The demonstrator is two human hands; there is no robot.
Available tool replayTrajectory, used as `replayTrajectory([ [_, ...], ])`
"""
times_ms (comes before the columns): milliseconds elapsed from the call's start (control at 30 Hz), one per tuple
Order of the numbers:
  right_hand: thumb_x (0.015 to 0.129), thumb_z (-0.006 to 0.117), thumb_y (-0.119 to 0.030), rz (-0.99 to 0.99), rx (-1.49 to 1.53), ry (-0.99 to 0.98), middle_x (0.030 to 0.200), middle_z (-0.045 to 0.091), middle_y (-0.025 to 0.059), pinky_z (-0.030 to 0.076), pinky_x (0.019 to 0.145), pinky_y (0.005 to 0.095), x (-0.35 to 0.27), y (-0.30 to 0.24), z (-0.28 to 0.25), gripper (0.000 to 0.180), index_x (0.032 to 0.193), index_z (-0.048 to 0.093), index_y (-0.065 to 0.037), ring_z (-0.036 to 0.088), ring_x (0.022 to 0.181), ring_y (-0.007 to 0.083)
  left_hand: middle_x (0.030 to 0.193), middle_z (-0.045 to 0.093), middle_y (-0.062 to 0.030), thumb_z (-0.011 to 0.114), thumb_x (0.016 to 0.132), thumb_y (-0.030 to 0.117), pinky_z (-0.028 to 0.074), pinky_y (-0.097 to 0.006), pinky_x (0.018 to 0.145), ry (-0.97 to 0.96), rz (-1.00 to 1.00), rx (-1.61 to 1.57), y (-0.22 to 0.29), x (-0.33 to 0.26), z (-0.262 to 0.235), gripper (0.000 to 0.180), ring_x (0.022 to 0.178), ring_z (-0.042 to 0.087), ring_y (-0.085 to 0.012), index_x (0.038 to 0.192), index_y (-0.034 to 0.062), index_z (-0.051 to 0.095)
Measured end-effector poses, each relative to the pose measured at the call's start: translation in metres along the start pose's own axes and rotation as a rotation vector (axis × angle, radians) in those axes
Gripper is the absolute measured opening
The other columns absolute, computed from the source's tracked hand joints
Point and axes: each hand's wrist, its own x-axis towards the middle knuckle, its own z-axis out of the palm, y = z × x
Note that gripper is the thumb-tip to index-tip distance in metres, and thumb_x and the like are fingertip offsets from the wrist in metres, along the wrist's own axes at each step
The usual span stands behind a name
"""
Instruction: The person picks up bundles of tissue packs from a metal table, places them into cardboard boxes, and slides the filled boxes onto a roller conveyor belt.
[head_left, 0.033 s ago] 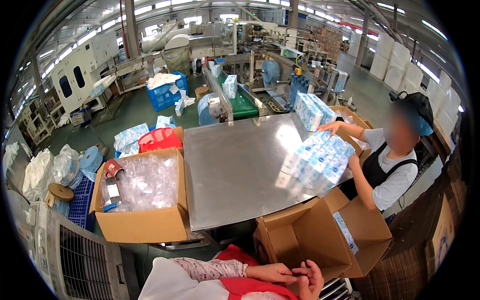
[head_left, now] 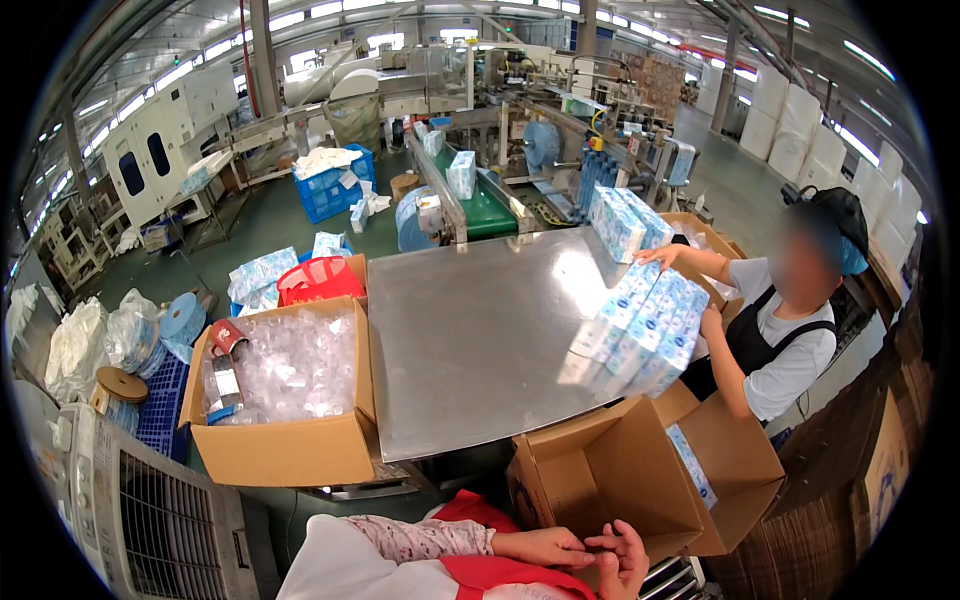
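My left hand (head_left: 548,547), below a floral sleeve, is low in front of my body with its fingers drawn together. Whether anything small is between them is hidden. My right hand (head_left: 622,560) is just beside it, fingers loosely curled and apart, with nothing visible in it. The fingertips of both hands nearly meet. Beyond them stands an open cardboard box (head_left: 570,470); a second open box (head_left: 745,470) beside it has a blue-and-white pack (head_left: 692,465) inside. Across the metal table (head_left: 470,350), a co-worker grips a tilted block of blue-and-white packs (head_left: 640,330) over the table's right edge.
More packs (head_left: 618,225) stand at the table's far right corner. A carton of clear plastic pieces (head_left: 290,370) stands at the table's left side. A green conveyor (head_left: 490,205) meets its far edge. An air cooler (head_left: 160,510) is at lower left; flattened cardboard (head_left: 830,530) is stacked at right.
The co-worker's block of packs has tipped slightly, its near end shifting a little downward. My own hands look unchanged.
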Motion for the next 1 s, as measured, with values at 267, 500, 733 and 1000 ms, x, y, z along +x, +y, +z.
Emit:
replayTrajectory([
  [267,0.088,0.049,-0.007,0.038,0.021,-0.031,0.105,0.058,0.0160,0.034,0.096,0.0316,-0.004,0.008,-0.002,0.045,0.128,0.035,0.004,0.055,0.097,0.0187,0.064,0.046,0.0047,0.049,0.091,0.036,0.032,-0.021,0.052,0.002,0.059,-0.040,-0.004,-0.001,0.000,0.037,0.058,0.039,-0.0045,0.074,0.0035,0.053],
  [500,0.087,0.050,-0.009,-0.019,-0.003,0.015,0.101,0.060,0.0155,0.031,0.099,0.0349,-0.002,0.005,0.010,0.048,0.130,0.032,0.005,0.056,0.092,0.0178,0.068,0.051,0.0029,0.050,0.090,0.031,0.034,-0.019,0.054,-0.033,0.092,0.042,-0.019,-0.002,-0.009,0.031,0.061,0.043,-0.0040,0.088,0.0009,0.058],
  [733,0.087,0.049,-0.007,0.003,0.059,0.029,0.098,0.060,0.0156,0.022,0.106,0.0390,-0.001,0.002,0.018,0.052,0.131,0.027,0.005,0.056,0.093,0.0185,0.069,0.055,0.0000,0.054,0.087,0.022,0.039,-0.023,0.057,0.106,0.245,0.016,-0.024,-0.007,0.002,0.024,0.063,0.048,-0.0069,0.091,-0.0007,0.059],
  [1000,0.086,0.048,-0.006,-0.019,-0.045,-0.029,0.100,0.059,0.0163,0.021,0.105,0.0384,-0.004,-0.002,0.019,0.051,0.132,0.028,0.004,0.057,0.094,0.0199,0.062,0.057,-0.0125,0.055,0.083,0.035,0.041,-0.034,0.049,0.347,0.266,0.623,-0.020,-0.018,0.001,0.032,0.055,0.057,-0.0263,0.078,0.0031,0.058],
])
